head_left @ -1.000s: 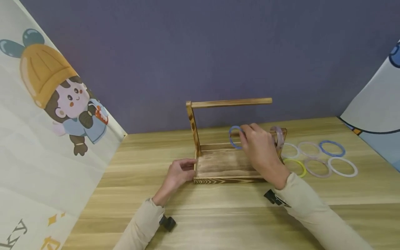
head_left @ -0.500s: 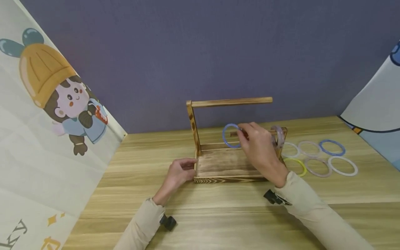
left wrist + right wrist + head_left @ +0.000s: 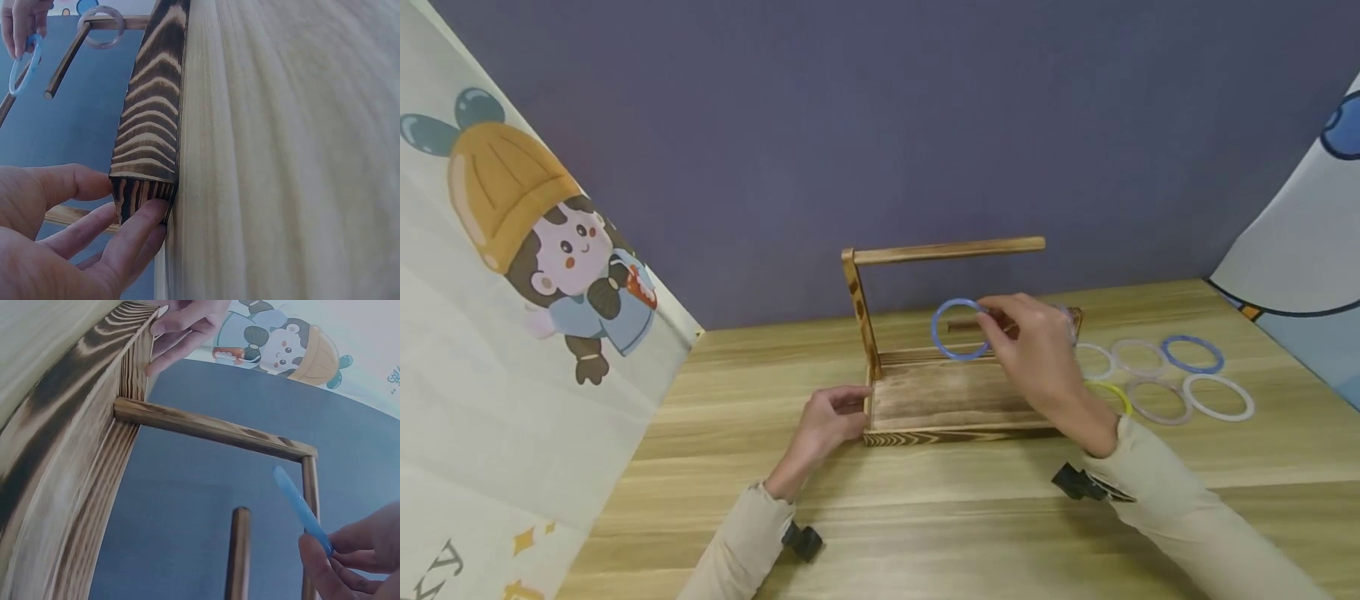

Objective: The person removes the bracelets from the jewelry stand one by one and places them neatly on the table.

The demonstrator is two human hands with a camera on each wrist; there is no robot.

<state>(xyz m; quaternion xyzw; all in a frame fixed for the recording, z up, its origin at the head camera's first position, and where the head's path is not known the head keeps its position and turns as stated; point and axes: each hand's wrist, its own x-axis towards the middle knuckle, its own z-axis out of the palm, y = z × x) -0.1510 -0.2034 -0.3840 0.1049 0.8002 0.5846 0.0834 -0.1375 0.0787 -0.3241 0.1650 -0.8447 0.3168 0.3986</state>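
A brown wooden bangle stand has a tall upper bar and a short lower bar. My right hand pinches a light blue bangle between thumb and fingers. In the right wrist view this blue bangle is apart from the free end of the lower bar. A pale purplish bangle hangs on the lower bar, near its fixed end. My left hand rests its nearly straight thumb and fingers against the stand's left end.
Right of the stand, several bangles lie on the wood-grain table in two rows: a blue bangle, a white bangle and a yellow bangle among them. A dark wall stands behind, with a cartoon-printed sheet at the left.
My right hand has drawn the blue bangle left along the lower bar and past its tip, uncovering the bar's end. The left hand stays against the stand.
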